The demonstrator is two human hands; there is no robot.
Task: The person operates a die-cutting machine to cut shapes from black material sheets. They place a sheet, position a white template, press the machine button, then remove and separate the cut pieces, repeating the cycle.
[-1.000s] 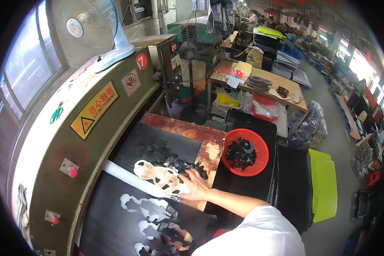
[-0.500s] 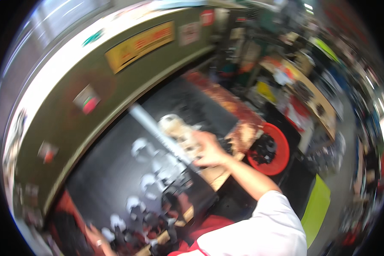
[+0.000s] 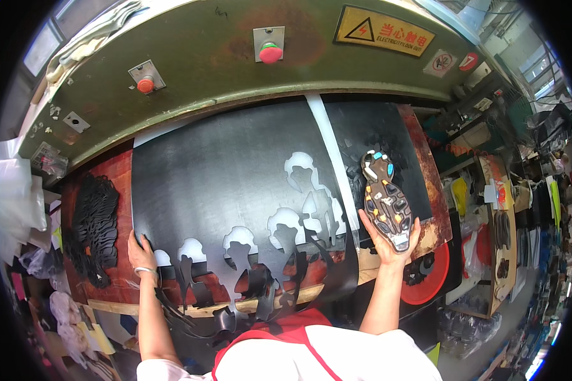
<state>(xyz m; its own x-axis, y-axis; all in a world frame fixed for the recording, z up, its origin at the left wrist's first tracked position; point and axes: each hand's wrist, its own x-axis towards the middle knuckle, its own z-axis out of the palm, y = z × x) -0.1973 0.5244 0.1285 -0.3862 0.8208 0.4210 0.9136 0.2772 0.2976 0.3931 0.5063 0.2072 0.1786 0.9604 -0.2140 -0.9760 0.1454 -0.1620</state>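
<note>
My right hand (image 3: 393, 244) grips the lower end of a sole-shaped cutting die (image 3: 386, 197), raised over the right part of the work surface. Small black, yellow, white and blue pads cover its brown face. At the left edge of a large black sheet (image 3: 222, 165), my left hand (image 3: 143, 255) is closed on the sheet's border. Rounded holes along the sheet's near side show a pale layer beneath. Strips of cut scrap (image 3: 257, 279) hang from that side over the front edge.
A green machine beam (image 3: 203, 76) with red buttons spans the back. One pile of black cut pieces (image 3: 95, 222) lies at the left, and a red basin (image 3: 429, 279) with black pieces stands at the right. A white strip (image 3: 327, 136) crosses the surface.
My view has swung round to the right hand's side, and the blur has gone. The die has moved off the white strip to the right, its padded face now visible.
</note>
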